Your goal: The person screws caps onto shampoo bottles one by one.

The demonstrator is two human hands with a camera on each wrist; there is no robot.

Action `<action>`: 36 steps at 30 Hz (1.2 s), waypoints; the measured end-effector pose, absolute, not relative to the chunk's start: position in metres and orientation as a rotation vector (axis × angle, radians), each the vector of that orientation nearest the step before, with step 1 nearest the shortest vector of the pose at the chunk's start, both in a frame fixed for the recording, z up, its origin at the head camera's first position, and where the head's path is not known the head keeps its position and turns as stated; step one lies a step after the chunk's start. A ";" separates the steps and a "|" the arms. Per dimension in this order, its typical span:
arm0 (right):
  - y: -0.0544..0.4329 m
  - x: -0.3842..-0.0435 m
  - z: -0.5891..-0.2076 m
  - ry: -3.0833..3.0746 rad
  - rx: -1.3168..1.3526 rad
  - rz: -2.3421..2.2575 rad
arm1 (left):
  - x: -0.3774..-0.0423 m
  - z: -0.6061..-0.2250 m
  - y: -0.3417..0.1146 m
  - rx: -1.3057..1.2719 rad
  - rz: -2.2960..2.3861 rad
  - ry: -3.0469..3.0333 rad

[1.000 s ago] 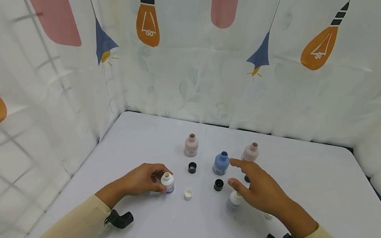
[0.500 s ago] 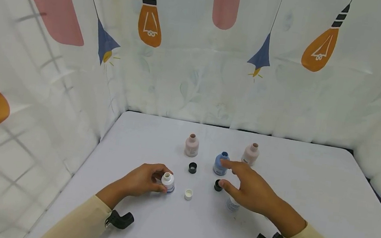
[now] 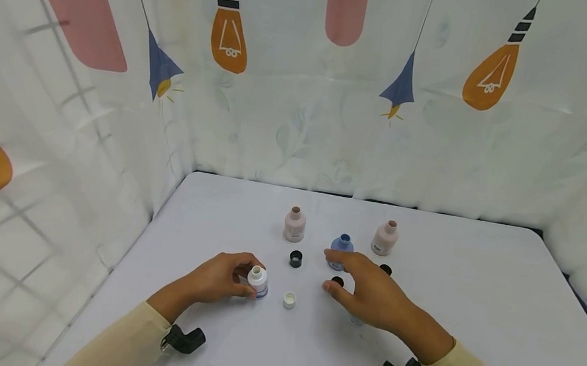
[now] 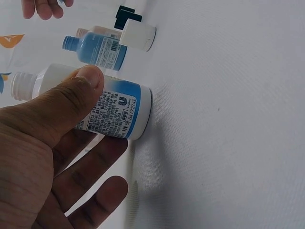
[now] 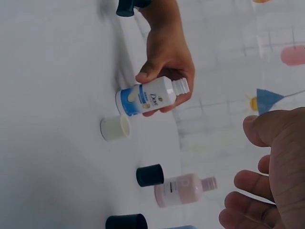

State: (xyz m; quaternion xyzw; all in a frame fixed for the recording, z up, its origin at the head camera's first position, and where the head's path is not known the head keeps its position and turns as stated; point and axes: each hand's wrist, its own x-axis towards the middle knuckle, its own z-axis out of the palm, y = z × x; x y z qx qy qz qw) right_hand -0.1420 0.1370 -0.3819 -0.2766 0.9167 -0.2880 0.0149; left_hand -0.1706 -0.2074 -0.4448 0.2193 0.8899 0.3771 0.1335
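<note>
My left hand grips a small white bottle with a blue-banded label and an uncapped neck, standing upright; in the left wrist view the thumb lies across its side. A white cap sits just right of that bottle. My right hand, fingers extended and holding nothing, hovers in front of the blue bottle, overlapping it in the head view. Below its fingers a black cap shows partly. A second white bottle is almost wholly hidden under the right hand.
Two pink uncapped bottles stand farther back, a left one and a right one. One black cap lies before the left one, another black cap before the right one. The white table meets a patterned curtain behind.
My right hand has moved left across the blue bottle and black cap, uncovering the right pink bottle and covering more of the second white bottle. My left hand keeps its hold, unmoved.
</note>
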 end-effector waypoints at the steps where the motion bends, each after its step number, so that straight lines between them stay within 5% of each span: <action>1: 0.136 -0.142 -0.382 2.852 -0.870 -0.897 | -0.170 -0.445 -0.208 0.640 1.095 2.580; 36: 0.096 -0.140 -0.403 2.681 -0.910 -0.989 | -0.171 -0.448 -0.210 0.693 1.084 2.582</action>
